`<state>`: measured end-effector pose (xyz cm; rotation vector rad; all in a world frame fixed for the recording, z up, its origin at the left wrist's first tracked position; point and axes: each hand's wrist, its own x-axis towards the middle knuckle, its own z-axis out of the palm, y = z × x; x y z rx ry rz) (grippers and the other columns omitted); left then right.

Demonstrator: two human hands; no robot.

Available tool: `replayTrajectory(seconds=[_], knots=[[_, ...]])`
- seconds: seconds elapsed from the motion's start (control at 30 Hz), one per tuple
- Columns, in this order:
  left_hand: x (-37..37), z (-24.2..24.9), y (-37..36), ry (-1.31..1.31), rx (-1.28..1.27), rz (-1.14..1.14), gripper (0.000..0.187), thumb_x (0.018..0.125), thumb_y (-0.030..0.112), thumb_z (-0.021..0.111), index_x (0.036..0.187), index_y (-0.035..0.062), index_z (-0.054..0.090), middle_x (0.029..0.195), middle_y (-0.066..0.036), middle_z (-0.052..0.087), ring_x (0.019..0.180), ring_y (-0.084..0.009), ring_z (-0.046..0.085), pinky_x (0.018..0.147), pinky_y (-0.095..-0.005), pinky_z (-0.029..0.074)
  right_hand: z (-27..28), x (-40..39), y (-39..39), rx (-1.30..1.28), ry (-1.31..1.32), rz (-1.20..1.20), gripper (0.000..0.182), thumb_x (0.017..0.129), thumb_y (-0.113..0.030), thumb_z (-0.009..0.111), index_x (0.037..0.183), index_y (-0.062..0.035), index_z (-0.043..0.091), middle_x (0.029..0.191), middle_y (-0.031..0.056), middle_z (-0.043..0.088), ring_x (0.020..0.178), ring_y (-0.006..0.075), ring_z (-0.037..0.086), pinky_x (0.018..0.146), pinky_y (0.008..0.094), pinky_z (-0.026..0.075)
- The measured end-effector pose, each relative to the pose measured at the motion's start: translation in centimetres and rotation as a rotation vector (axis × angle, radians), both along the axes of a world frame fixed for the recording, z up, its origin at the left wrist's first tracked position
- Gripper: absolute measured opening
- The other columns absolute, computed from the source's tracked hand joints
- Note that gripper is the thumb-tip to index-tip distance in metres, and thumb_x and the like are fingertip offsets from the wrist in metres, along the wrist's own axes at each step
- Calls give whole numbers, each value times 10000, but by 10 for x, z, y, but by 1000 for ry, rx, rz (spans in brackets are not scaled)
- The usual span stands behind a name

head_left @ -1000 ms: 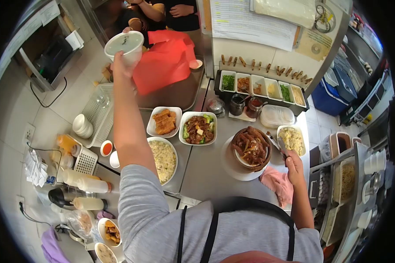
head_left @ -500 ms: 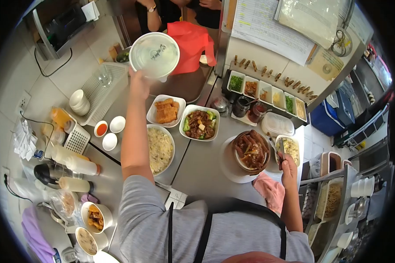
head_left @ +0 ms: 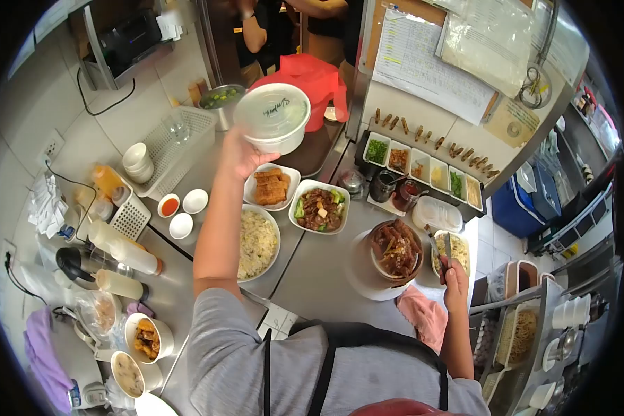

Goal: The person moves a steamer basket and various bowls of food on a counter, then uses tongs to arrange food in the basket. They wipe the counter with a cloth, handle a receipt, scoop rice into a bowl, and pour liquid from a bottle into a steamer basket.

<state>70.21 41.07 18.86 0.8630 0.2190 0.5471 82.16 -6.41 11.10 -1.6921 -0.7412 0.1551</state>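
Note:
My left hand (head_left: 243, 157) reaches far forward and grips a round white tub (head_left: 273, 111) by its side. The tub has a clear lid with dark handwriting on it, and it is held up in front of the red bag (head_left: 306, 73). In my right hand (head_left: 455, 283) is a pair of metal tongs (head_left: 448, 247), their tips over a white container of rice-like food (head_left: 459, 244). Just left of the tongs, a brown pot (head_left: 396, 251) heaped with glazed, sauced pieces stands on a white plate (head_left: 365, 274). A pink cloth (head_left: 423, 315) lies beside my right wrist.
Below the tub are fried pieces (head_left: 272, 187), a meat-and-greens dish (head_left: 319, 209) and a bowl of fried rice (head_left: 258, 244). Small sauce dishes (head_left: 168, 205) and squeeze bottles (head_left: 125, 249) stand left. A topping rack (head_left: 423, 170) lines the back right. Other people's arms (head_left: 253, 31) show behind.
My left hand has brought the tub to the right and nearer, tilting it so its side wall shows. The tongs stay over the rice container. The whole view has shifted slightly.

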Motion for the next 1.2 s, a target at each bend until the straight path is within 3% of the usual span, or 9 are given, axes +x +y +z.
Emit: replayTrajectory(seconds=[0.4,1.0,1.1,1.13,1.17,1.2], knots=[[-15,6,-24,-98,-172,5,559,769,344,355,1226,31,281,1217,-186,370,1072,-342,426,795,-500,405,-17,2,-11,43,65,7,380,855,-296,420,999,38,529,638,-7,394,558,69,361,520,195,302],[-19,-5,-20,-68,-178,48,588,731,373,418,1224,80,287,1224,-152,363,1079,-337,412,743,-489,445,-27,13,-6,51,78,33,364,851,-288,427,1027,12,534,650,-17,400,550,61,363,518,187,302],[-6,10,-12,-63,-120,69,569,759,410,385,1225,99,287,1220,-133,368,1073,-331,416,725,-481,454,-21,12,-4,13,83,35,345,851,-263,421,1025,13,535,641,-18,390,554,63,361,517,189,298],[4,17,-1,-46,-47,101,644,693,343,421,1251,74,244,1266,-148,310,1137,-342,348,816,-511,393,-19,12,-4,2,76,33,343,850,-260,420,1023,14,535,641,-18,388,556,63,360,516,190,296],[15,30,3,-69,-63,121,606,718,332,393,1249,82,243,1276,-141,296,1146,-350,332,843,-525,363,-16,12,-3,-10,67,30,341,849,-257,419,1021,14,535,641,-18,387,558,63,359,515,190,295],[32,27,28,-92,140,144,582,733,324,379,1250,94,244,1279,-132,287,1155,-351,315,849,-532,349,-15,11,-2,-22,59,27,339,849,-254,418,1019,15,536,642,-18,385,559,64,358,514,191,293]])
